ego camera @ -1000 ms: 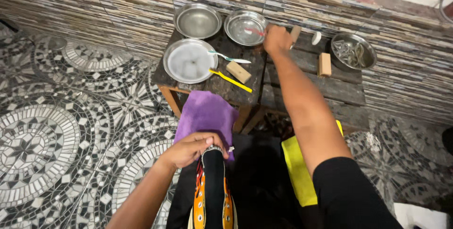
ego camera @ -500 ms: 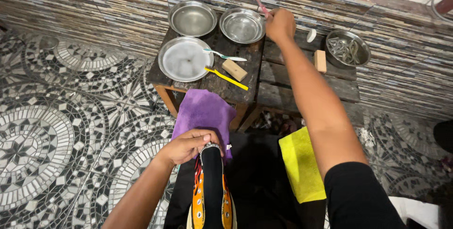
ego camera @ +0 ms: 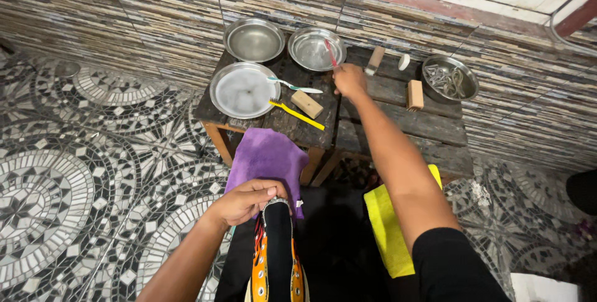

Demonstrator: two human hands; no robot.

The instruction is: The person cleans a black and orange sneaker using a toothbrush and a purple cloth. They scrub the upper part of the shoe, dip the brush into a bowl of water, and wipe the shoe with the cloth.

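Right hand (ego camera: 350,81), grip closed on red toothbrush (ego camera: 330,53), now lowered into steel bowl (ego camera: 316,49); left hand (ego camera: 249,201) holds black-and-orange sneaker (ego camera: 277,258) as before.

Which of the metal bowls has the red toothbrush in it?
The back bowl by the right hand, which holds the red toothbrush in it. The bowl left of it looks bare; the far-right one holds laces.

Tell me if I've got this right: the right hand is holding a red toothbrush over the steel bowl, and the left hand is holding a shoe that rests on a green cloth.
Not quite. The cloth under the shoe is purple, not green, as the head view shows. The rest stands: the right hand holds the red toothbrush over the steel bowl, and the left hand holds the shoe.
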